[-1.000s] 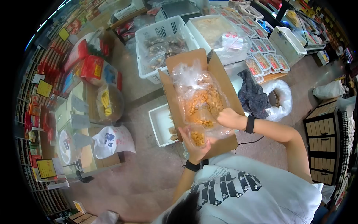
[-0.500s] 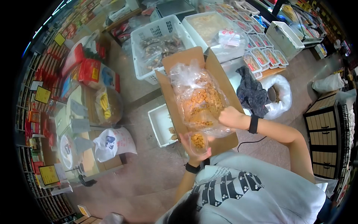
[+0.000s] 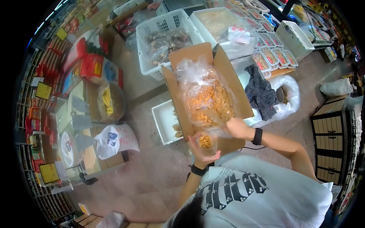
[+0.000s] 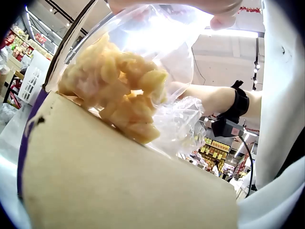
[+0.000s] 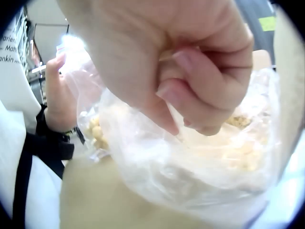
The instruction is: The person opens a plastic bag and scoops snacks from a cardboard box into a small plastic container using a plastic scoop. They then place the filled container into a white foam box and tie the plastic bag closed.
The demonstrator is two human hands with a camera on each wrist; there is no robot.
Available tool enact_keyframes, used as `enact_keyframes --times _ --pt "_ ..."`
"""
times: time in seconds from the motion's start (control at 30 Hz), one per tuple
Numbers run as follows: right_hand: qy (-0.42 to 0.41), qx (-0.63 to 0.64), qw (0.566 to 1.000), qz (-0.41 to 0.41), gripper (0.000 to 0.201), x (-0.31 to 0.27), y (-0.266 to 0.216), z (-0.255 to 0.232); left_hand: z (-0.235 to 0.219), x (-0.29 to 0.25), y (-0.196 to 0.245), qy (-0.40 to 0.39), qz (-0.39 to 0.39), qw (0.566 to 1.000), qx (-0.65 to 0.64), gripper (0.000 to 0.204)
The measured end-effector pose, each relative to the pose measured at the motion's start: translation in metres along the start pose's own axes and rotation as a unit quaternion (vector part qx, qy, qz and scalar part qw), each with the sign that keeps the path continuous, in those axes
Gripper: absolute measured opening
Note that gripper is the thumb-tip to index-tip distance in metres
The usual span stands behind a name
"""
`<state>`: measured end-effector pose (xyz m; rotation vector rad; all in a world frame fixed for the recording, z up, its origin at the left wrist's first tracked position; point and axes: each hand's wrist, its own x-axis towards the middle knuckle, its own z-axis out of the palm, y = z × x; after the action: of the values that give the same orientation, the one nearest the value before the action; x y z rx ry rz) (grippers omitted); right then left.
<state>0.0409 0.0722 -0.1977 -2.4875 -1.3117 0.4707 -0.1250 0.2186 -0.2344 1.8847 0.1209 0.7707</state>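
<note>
My left hand (image 3: 201,155) holds a small clear plastic bag (image 4: 174,36) with yellow-orange chunks (image 4: 114,81) gathered low in it. This bag hangs at the near end of an open cardboard box (image 3: 175,97). Inside the box, a large clear plastic bag (image 3: 192,70) lies open around many more of the same chunks (image 3: 207,98). My right hand (image 3: 238,128) is at the box's near right side, over that bag. Its fingers curl round a scoop-like translucent plastic thing (image 3: 209,113), mostly hidden by the hand and the bag film.
A white plastic basket (image 3: 142,49) stands beyond the box, and a white foam box (image 3: 161,117) is on the floor to its left. A crumpled dark bag (image 3: 258,91) lies to the right. Packed trays (image 3: 270,55) fill the back right.
My right hand has moved slightly toward me and down along the box's right side. The small bag in my left hand has tilted, and its chunks sit higher in view.
</note>
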Motion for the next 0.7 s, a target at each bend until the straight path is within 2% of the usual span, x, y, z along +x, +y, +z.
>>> enact_keyframes --times 0.1,0.2,0.23,0.33,0.47,0.5,0.6,0.7 --pt "-0.023 0.012 1.000 -0.002 0.027 0.000 -0.012 -0.013 0.001 -0.001 -0.002 -0.003 -0.001 1.000 0.001 0.131" --pt "0.009 -0.017 1.000 -0.001 0.026 0.014 -0.004 -0.044 0.001 0.000 -0.001 -0.008 -0.007 1.000 -0.002 0.127" --pt "0.012 -0.045 0.999 0.003 0.025 0.017 -0.004 -0.034 0.002 0.000 0.000 -0.011 -0.004 1.000 0.002 0.127" --pt "0.005 -0.064 0.996 -0.067 0.025 0.018 -0.009 -0.015 0.001 0.002 0.002 -0.021 -0.005 1.000 0.010 0.127" --pt "-0.059 0.025 0.997 -0.037 0.024 0.026 0.005 -0.061 0.003 0.000 -0.001 -0.024 -0.011 1.000 -0.003 0.128" --pt "-0.059 0.001 0.998 -0.035 0.026 0.030 0.003 -0.067 0.004 -0.001 -0.001 -0.020 -0.007 1.000 -0.007 0.128" --pt "-0.066 -0.122 0.985 -0.098 0.027 0.032 -0.002 -0.036 0.004 0.002 0.001 -0.024 0.012 1.000 0.016 0.129" --pt "-0.059 0.005 0.991 -0.120 0.026 0.037 0.008 -0.044 0.005 0.002 0.002 -0.021 0.000 1.000 0.006 0.129"
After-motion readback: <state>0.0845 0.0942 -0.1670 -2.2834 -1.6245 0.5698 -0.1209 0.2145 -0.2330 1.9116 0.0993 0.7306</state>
